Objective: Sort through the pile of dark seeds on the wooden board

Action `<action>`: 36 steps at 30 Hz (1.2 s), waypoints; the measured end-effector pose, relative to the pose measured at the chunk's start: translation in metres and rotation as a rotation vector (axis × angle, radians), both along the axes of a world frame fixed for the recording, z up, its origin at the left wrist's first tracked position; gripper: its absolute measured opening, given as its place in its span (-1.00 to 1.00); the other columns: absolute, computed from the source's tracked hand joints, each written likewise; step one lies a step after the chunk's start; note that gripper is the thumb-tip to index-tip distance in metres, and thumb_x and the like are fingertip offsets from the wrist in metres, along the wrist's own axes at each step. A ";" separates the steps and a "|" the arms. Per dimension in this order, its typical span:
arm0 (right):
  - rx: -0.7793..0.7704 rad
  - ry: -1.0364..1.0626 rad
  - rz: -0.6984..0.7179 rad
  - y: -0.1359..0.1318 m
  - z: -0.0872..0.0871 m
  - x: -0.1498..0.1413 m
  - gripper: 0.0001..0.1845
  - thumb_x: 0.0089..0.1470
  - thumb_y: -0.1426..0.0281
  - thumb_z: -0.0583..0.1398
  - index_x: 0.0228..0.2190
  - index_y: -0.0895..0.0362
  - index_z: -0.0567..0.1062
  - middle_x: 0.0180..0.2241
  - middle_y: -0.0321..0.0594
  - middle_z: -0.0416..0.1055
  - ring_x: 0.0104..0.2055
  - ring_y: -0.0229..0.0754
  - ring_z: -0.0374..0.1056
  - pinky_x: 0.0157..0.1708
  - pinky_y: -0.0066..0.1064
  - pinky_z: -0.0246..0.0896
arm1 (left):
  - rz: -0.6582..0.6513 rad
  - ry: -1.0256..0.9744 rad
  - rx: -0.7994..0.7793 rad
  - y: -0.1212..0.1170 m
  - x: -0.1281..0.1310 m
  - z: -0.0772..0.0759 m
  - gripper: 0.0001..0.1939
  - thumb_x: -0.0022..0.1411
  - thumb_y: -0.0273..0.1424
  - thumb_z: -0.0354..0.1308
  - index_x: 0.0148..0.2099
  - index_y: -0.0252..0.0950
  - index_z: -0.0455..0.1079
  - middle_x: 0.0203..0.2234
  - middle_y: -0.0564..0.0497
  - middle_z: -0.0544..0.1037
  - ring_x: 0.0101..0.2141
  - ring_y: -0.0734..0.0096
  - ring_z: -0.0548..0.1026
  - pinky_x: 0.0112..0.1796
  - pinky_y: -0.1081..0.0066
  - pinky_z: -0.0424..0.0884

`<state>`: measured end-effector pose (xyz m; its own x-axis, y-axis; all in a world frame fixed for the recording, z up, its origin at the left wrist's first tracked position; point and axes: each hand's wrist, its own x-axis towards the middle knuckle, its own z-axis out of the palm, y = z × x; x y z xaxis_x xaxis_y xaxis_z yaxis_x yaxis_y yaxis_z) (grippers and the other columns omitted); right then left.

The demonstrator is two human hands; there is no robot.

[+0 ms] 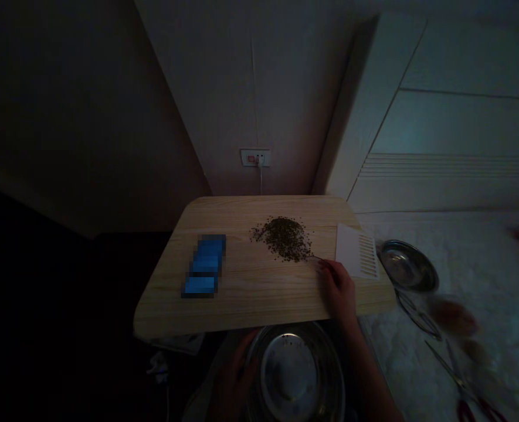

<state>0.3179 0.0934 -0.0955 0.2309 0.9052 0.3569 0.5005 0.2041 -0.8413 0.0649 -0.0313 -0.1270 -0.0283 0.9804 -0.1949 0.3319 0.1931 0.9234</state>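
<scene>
On a light wooden table [241, 305] lies a loose pile of small dark grains [284, 237], perhaps seeds or beans. My right hand [338, 287] is at the pile's right side, fingers closed on a thin dark tool [318, 258] whose tip reaches the grains; its exact kind is too dim to tell. Below the table's front edge is a round metal bowl [289, 375], with a few dark specks inside. Dim at the bowl's left rim, my left hand [237, 375] grips it. A white slotted board [356, 252] rests to the right of my right hand.
A phone [204, 266], blurred out, lies at the table's left. On the white bedding [497, 281] to the right are another metal bowl [409, 266], red-handled scissors [461, 384] and a blurred reddish thing [455, 316]. A socket [254, 157] with a plugged-in cable is on the wall.
</scene>
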 end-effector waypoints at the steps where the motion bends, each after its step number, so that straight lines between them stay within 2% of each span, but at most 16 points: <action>1: 0.001 -0.006 0.005 0.000 0.000 0.000 -0.78 0.11 0.38 0.05 -0.22 0.10 0.43 -0.26 -0.19 0.41 -0.20 -0.15 0.31 -0.17 -0.28 0.19 | 0.020 -0.008 0.011 0.000 0.001 0.001 -0.61 0.15 -0.28 0.06 0.04 -0.18 0.34 0.01 -0.02 0.47 0.04 0.13 0.37 0.03 0.19 0.27; 4: -0.006 -0.017 0.012 0.001 0.000 -0.001 -0.79 0.11 0.39 0.06 -0.22 0.10 0.43 -0.26 -0.19 0.41 -0.20 -0.15 0.31 -0.18 -0.29 0.20 | 0.047 -0.023 0.019 -0.001 0.002 0.001 -0.61 0.14 -0.29 0.07 0.04 -0.20 0.35 0.00 -0.04 0.48 0.03 0.13 0.37 0.03 0.19 0.27; 8: -0.003 -0.037 0.031 0.002 0.000 -0.001 -0.78 0.11 0.40 0.06 -0.22 0.10 0.44 -0.26 -0.18 0.40 -0.20 -0.14 0.30 -0.18 -0.28 0.20 | 0.004 -0.007 -0.009 0.000 0.001 0.001 -0.60 0.15 -0.30 0.06 0.05 -0.22 0.34 0.01 -0.06 0.47 0.04 0.13 0.37 0.03 0.19 0.28; 15: -0.001 -0.064 0.066 0.002 0.001 -0.003 -0.78 0.11 0.42 0.06 -0.23 0.09 0.46 -0.26 -0.17 0.40 -0.20 -0.14 0.30 -0.16 -0.27 0.19 | 0.007 -0.003 -0.056 0.000 0.001 0.003 -0.59 0.15 -0.28 0.06 0.06 -0.22 0.33 0.00 -0.05 0.48 0.03 0.13 0.38 0.02 0.21 0.29; 24: -0.011 -0.075 0.096 0.001 0.003 -0.003 -0.77 0.13 0.42 0.05 -0.21 0.09 0.45 -0.25 -0.17 0.39 -0.18 -0.14 0.29 -0.14 -0.26 0.18 | -0.035 0.011 -0.030 0.002 -0.002 0.003 -0.61 0.17 -0.34 0.06 0.06 -0.21 0.33 0.02 -0.04 0.46 0.05 0.16 0.36 0.04 0.21 0.28; 32: -0.007 -0.070 0.111 0.000 0.004 -0.003 -0.77 0.12 0.42 0.05 -0.22 0.08 0.46 -0.26 -0.19 0.40 -0.20 -0.15 0.30 -0.16 -0.28 0.20 | 0.014 0.006 -0.004 0.001 0.001 0.007 -0.61 0.12 -0.31 0.08 0.03 -0.19 0.37 -0.04 0.02 0.52 0.03 0.15 0.38 -0.02 0.28 0.36; 36: -0.007 -0.065 0.125 0.000 0.004 -0.003 -0.77 0.12 0.41 0.05 -0.23 0.07 0.47 -0.27 -0.18 0.41 -0.20 -0.15 0.30 -0.17 -0.27 0.21 | 0.069 0.023 0.012 0.001 0.004 0.006 -0.60 0.11 -0.31 0.07 0.01 -0.23 0.38 -0.04 -0.02 0.51 0.02 0.14 0.40 0.00 0.23 0.33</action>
